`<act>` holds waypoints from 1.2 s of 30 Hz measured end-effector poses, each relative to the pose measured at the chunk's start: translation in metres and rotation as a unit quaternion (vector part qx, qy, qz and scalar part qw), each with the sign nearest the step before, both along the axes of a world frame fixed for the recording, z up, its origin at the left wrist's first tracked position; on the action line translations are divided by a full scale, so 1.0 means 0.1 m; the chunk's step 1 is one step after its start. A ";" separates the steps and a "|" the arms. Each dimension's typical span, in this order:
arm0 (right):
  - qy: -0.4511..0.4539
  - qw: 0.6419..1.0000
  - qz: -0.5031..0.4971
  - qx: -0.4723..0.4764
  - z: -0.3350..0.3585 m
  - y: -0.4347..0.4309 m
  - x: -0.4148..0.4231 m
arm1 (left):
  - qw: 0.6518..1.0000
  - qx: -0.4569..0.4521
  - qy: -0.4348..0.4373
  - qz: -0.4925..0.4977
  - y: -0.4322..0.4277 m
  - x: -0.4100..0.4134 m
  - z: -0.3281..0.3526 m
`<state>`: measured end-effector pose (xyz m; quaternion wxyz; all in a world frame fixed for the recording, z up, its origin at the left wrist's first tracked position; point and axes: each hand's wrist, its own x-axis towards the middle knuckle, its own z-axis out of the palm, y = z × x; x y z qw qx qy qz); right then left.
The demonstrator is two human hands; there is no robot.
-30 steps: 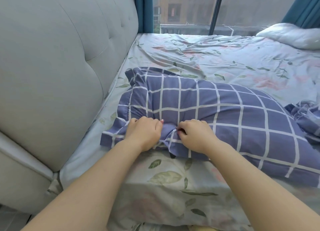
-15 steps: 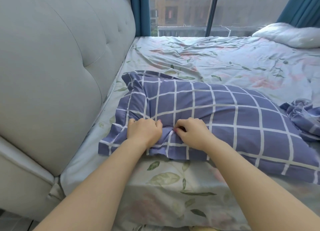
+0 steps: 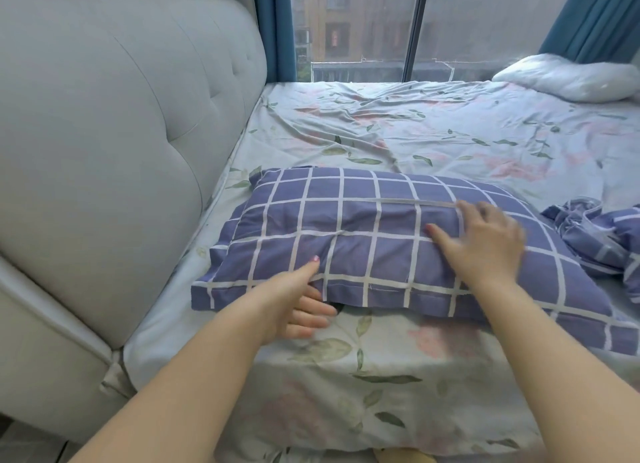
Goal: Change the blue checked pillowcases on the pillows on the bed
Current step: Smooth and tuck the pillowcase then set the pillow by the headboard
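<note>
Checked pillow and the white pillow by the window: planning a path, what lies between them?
Only wrinkled floral sheet lies between the checked pillow and the white pillow, per the head view.

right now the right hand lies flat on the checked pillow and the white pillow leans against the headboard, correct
Not quite. The right hand does lie flat on the checked pillow, but the white pillow is not against the headboard: the head view shows it in the far right corner, by the window.
</note>
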<state>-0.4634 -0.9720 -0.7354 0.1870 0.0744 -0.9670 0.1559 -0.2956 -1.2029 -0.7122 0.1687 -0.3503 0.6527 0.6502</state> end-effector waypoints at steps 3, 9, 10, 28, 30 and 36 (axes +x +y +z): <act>-0.152 0.972 -0.173 -0.047 0.04 0.37 -0.06 | 0.996 0.090 0.018 -0.001 0.03 -0.02 -0.04; -0.211 0.939 -0.188 -0.194 0.05 0.60 -0.14 | 0.981 0.158 0.112 0.029 0.20 -0.29 -0.10; -0.210 0.936 -0.183 -0.214 0.07 0.61 -0.14 | 0.977 0.167 0.123 0.041 0.20 -0.35 -0.10; -0.346 0.837 0.126 -0.404 -0.21 -0.65 1.21 | 0.967 -0.179 0.174 0.056 -0.12 -1.06 -0.51; -0.251 0.888 0.099 -0.372 -0.06 -0.45 1.01 | 0.976 -0.169 0.132 0.045 -0.27 -0.95 -0.58; 0.014 0.946 -0.076 -0.314 0.23 0.25 0.47 | 0.998 0.013 0.028 -0.057 0.02 -0.41 -0.24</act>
